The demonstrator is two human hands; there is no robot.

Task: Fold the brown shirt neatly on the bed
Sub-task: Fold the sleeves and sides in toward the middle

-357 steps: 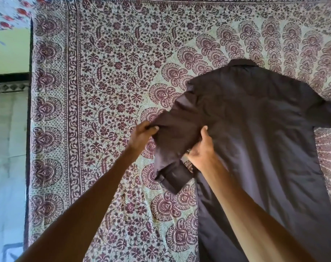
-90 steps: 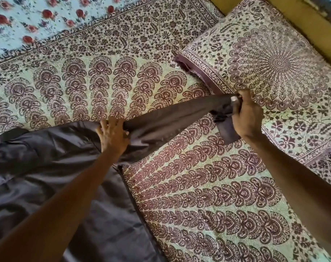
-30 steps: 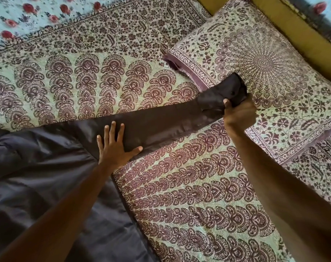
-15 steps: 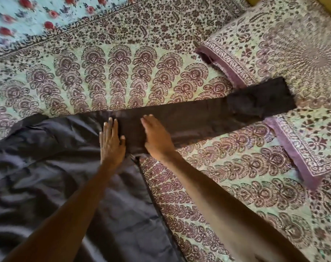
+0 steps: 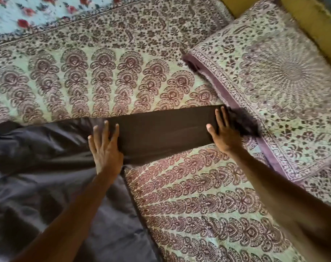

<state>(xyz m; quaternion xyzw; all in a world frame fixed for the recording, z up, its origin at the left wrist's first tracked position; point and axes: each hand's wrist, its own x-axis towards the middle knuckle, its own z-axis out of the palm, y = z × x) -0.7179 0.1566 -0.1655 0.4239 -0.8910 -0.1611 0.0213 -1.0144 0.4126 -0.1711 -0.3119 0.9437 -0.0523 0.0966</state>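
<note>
The brown shirt (image 5: 47,186) lies spread on the bed at the lower left, its body wrinkled. One long sleeve (image 5: 160,131) stretches flat to the right, and its blurred cuff end (image 5: 244,123) rests on the pillow's edge. My left hand (image 5: 106,148) presses flat on the sleeve near the shoulder, fingers spread. My right hand (image 5: 225,133) lies flat on the sleeve near the cuff, fingers apart. Neither hand grips the cloth.
The bed is covered by a maroon-and-green patterned sheet (image 5: 198,195). A matching pillow (image 5: 274,82) lies at the upper right, against a yellow wall (image 5: 312,25). A floral cloth with red roses (image 5: 19,17) shows at the top left.
My right hand has slid along the sleeve from beside the left hand out to the cuff end, flattening it. My left hand stays pressed at the shoulder end.
</note>
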